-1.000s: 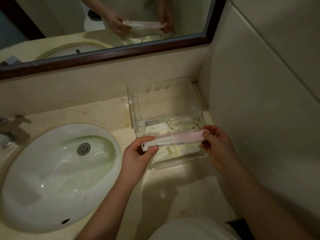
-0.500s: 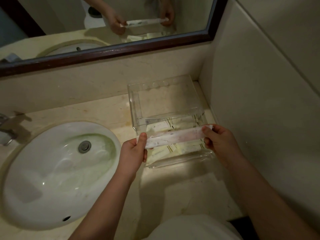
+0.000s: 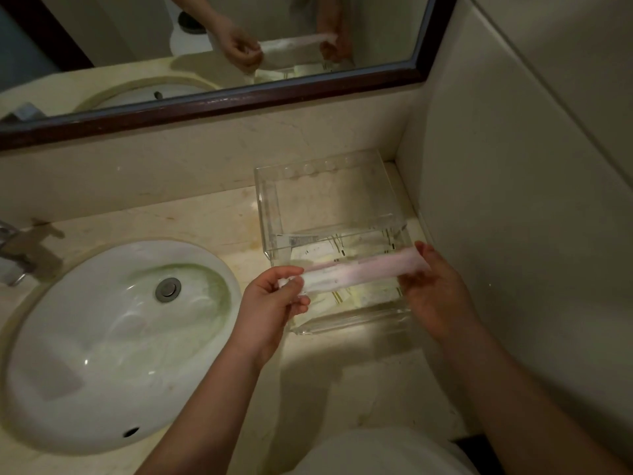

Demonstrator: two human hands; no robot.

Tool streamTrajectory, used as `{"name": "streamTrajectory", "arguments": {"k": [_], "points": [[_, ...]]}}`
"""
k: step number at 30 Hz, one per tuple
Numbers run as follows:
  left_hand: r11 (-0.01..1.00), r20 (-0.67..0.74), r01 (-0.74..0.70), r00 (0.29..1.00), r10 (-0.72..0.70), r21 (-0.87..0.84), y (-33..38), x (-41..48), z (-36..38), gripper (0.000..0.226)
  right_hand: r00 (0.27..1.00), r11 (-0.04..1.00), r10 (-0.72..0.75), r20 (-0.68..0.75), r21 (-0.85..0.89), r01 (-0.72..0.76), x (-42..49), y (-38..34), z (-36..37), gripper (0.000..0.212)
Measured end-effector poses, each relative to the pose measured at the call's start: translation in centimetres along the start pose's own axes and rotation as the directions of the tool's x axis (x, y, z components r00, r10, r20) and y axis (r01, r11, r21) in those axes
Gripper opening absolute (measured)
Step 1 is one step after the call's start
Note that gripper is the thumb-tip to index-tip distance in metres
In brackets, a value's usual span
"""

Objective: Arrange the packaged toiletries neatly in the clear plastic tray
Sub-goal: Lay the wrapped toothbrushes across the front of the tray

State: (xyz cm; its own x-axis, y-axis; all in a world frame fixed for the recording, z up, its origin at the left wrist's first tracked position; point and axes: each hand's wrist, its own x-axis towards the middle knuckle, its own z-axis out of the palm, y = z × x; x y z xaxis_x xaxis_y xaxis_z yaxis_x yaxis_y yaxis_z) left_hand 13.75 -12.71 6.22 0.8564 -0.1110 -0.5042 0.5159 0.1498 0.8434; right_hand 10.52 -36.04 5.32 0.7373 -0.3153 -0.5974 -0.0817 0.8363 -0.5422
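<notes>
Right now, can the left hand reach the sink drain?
Probably yes: the drain lies open in the sink, nothing over it, but the left hand holds one end of the packet.

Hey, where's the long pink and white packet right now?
In the head view, the pink and white packet is held by its ends between the left hand and right hand, above the front of the clear tray, right of the sink.

a bathroom, dimly lit: a white oval sink (image 3: 113, 341) with a metal drain (image 3: 168, 289) is set into a beige marble counter (image 3: 205, 221), a tap (image 3: 13, 255) stands at its left edge, and a dark-framed mirror (image 3: 219, 101) runs along the wall above, in a corner of pale panels.
</notes>
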Motion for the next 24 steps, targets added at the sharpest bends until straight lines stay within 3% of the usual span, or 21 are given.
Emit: {"name": "streamTrajectory", "arguments": {"k": [2, 4, 8, 13, 14, 16, 18, 19, 21, 24], "points": [[0.994, -0.022, 0.020, 0.999, -0.023, -0.109, -0.3, -0.3, 0.4, 0.015, 0.994, 0.990, 0.103, 0.031, 0.088, -0.106, -0.9, 1.1, 0.4, 0.025], [0.996, -0.011, -0.007, 1.000, 0.006, -0.085, -0.8, -0.8, 1.1, 0.015, 0.981, 0.981, 0.165, 0.105, -0.119, -0.152, -1.9, 2.6, 0.8, 0.030], [0.994, 0.046, -0.050, 0.998, 0.046, 0.098, -2.0, -1.7, 2.1, 0.015, 0.975, 0.875, 0.057, 0.215, -0.481, 0.055, -2.7, 3.9, 1.6, 0.020], [0.975, 0.017, -0.054, 0.999, 0.051, 0.214, -2.8, -1.7, 1.1, 0.011, 0.980, 0.765, -0.031, 0.197, -0.627, 0.150, -1.4, 1.8, 0.9, 0.015], [0.976, -0.011, -0.051, 0.998, 0.055, 0.213, -2.9, -1.5, 0.7, 0.012, 0.973, 0.699, -0.060, 0.222, -0.687, 0.199, -1.0, 1.2, 0.7, 0.014], [0.977, -0.063, -0.043, 0.996, 0.058, 0.209, -2.7, -1.3, -0.2, 0.014, 0.932, 0.401, -0.085, 0.353, -0.844, 0.356, -0.2, -0.3, 0.7, 0.012], [0.986, -0.087, -0.037, 0.995, 0.051, 0.162, -2.4, -1.1, -0.8, 0.015, 0.904, 0.115, 0.039, 0.426, -0.900, 0.419, 0.1, -1.4, 1.8, 0.014], [0.991, -0.093, -0.034, 0.995, 0.047, 0.129, -2.2, -0.9, -0.9, 0.016, 0.896, 0.075, 0.125, 0.426, -0.905, 0.419, 0.1, -1.6, 2.6, 0.015], [0.997, -0.097, -0.026, 0.995, 0.034, 0.078, -1.7, -0.7, -0.8, 0.016, 0.885, 0.110, 0.229, 0.406, -0.914, 0.391, 0.0, -1.5, 4.1, 0.017], [0.997, -0.066, -0.005, 0.998, 0.010, 0.074, -1.1, -0.4, -0.5, 0.016, 0.888, 0.221, 0.260, 0.380, -0.918, 0.329, -0.1, -1.0, 4.9, 0.020]]}}
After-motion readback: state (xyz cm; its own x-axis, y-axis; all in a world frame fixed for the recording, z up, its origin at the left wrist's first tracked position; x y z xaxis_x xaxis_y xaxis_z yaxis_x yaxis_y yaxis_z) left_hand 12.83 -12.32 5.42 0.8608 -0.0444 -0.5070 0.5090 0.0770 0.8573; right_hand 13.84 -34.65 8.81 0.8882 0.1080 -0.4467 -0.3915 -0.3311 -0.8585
